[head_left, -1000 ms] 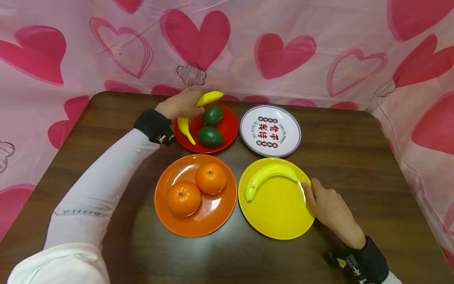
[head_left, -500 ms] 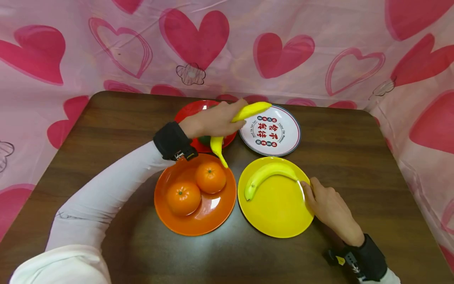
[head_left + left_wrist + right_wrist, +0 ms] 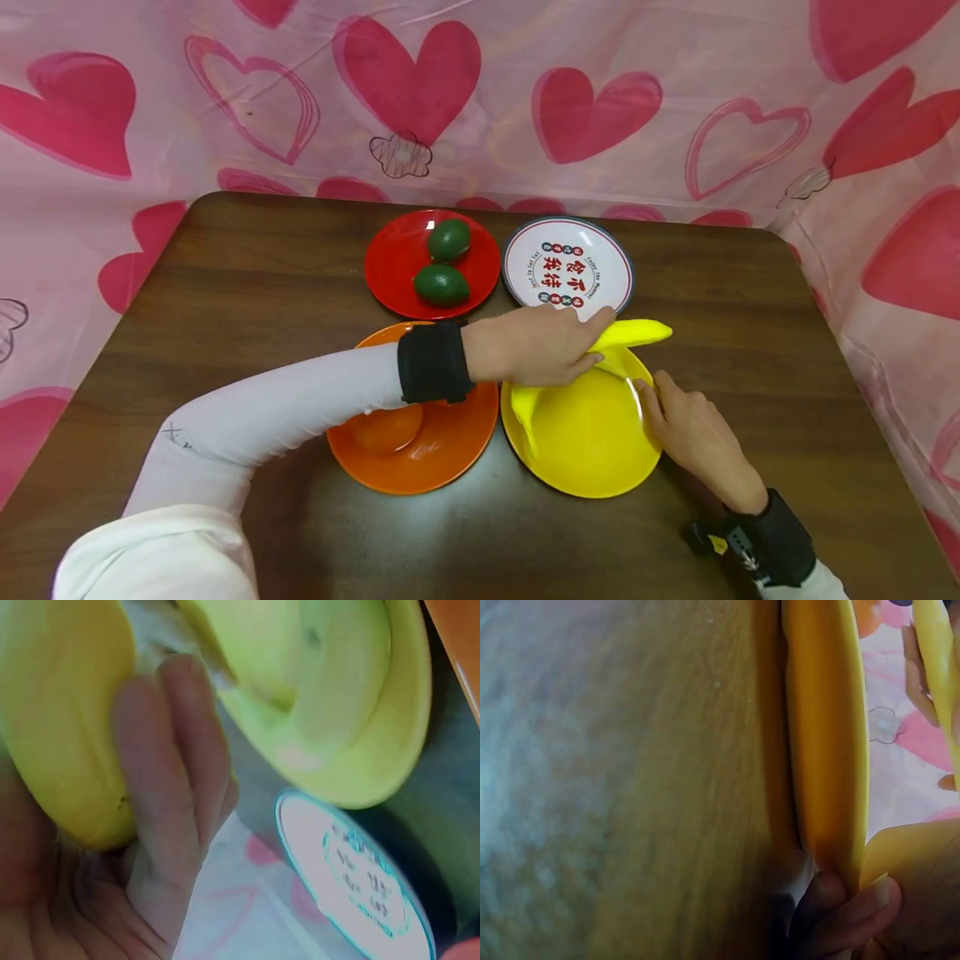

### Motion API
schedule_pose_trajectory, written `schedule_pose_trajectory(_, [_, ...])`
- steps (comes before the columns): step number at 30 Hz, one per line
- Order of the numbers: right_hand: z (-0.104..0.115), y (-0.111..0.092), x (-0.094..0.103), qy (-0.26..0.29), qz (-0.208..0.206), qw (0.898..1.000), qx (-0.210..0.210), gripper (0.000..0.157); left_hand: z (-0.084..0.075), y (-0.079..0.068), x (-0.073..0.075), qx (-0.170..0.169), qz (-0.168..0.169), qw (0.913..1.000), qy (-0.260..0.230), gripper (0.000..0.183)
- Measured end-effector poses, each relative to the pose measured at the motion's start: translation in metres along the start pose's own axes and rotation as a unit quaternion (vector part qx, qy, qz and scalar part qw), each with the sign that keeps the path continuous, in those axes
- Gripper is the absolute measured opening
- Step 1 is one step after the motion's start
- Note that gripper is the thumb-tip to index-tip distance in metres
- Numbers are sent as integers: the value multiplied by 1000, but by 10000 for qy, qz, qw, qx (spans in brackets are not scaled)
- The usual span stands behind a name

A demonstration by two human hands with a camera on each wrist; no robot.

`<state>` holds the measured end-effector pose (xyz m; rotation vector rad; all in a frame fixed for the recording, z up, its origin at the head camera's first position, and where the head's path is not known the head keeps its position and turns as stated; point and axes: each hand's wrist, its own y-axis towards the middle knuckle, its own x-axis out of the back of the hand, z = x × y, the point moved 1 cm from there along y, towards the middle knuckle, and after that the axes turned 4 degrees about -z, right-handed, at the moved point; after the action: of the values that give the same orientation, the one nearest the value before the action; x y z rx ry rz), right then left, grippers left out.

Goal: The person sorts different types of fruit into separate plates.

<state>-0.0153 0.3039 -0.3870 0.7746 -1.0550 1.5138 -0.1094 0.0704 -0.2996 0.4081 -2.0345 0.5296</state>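
My left hand (image 3: 543, 343) grips a yellow banana (image 3: 636, 333) over the yellow plate (image 3: 592, 471); the banana's other end shows below the palm. In the left wrist view, fingers (image 3: 154, 765) curl round the held banana (image 3: 67, 727). A second banana (image 3: 341, 675) lies on the plate, mostly hidden behind the left hand in the head view. At the plate's right side, my right hand (image 3: 693, 429) pinches the rim. The right wrist view shows the thumb (image 3: 859, 907) at the plate's edge (image 3: 829, 750).
An orange plate (image 3: 420, 479) stands left of the yellow one, an orange (image 3: 386, 432) on it partly under my left forearm. Behind are a red plate (image 3: 390, 267) with two green fruits (image 3: 442, 285) and a white plate (image 3: 517, 271) with red characters. A heart-print cloth (image 3: 600, 117) hangs behind.
My left hand has carried the banana from the red plate rightward and nearer, over the yellow plate. The right hand stays at the yellow plate's rim.
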Motion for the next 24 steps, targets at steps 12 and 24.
schedule_pose_trajectory(12, [-2,1,-2,-29,28,10000,63,58,-8,23,-39,38,299,9947,984,53])
schedule_pose_trajectory(24, [-7,-3,3,321,259,9991,75,55,-11,27,-50,-103,315,9906,1328,37])
